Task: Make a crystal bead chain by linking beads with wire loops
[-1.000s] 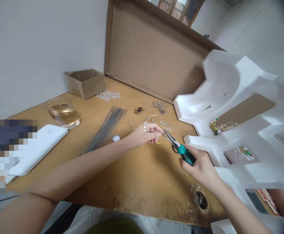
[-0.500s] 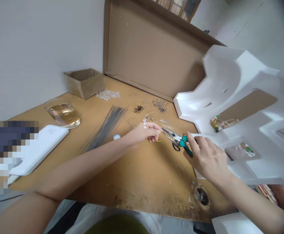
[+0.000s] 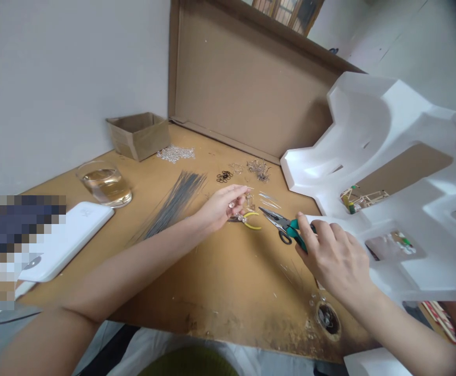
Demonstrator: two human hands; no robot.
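Gripping green pliers (image 3: 291,228), the right hand (image 3: 335,256) is curled round; near the pliers, the half-curled left hand (image 3: 224,204) holds clear beads (image 3: 239,216)

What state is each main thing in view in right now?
Left hand: curled, holding clear beads
Right hand: closed on green pliers
Green pliers: gripped
Yellow-handled pliers: lying, partly hidden
Scissors: partly hidden behind green pliers
Grey wires: loose bundle, lying flat
Glass: standing, partly filled
Cardboard box: open-topped
Black loops: loosely heaped
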